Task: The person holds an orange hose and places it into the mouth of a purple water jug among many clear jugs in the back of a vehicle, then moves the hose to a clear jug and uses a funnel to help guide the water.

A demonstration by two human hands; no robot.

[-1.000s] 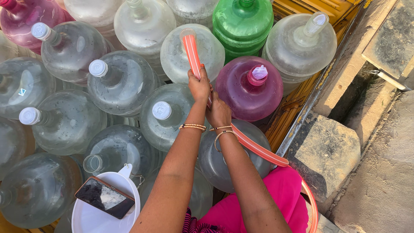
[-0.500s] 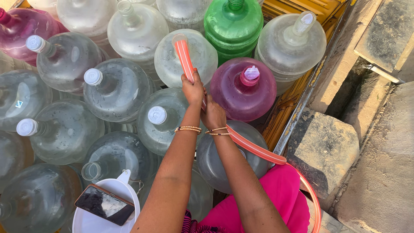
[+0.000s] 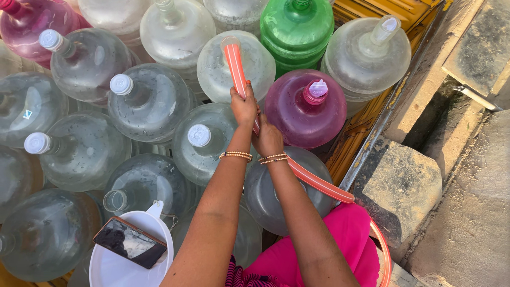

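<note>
Above the clear jugs (image 3: 159,101), both arms outstretched, left hand (image 3: 244,103) and right hand (image 3: 268,139) fingers clenched around the orange hose (image 3: 235,61).

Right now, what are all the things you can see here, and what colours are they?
hose: one, orange-pink, its end at the mouth of a clear jug, running back past the pink cloth
clear jugs: many, packed together on the left and middle, several with white caps
purple jugs: two, one right of the hands, one top left
green jug: one, top middle
white tub: one, bottom left
phone: one, dark, lying across the tub
stone blocks: grey, right side
pink cloth: one, bottom
bangles: gold, both wrists
left hand: grip on the hose
right hand: grip on the hose lower down
</note>
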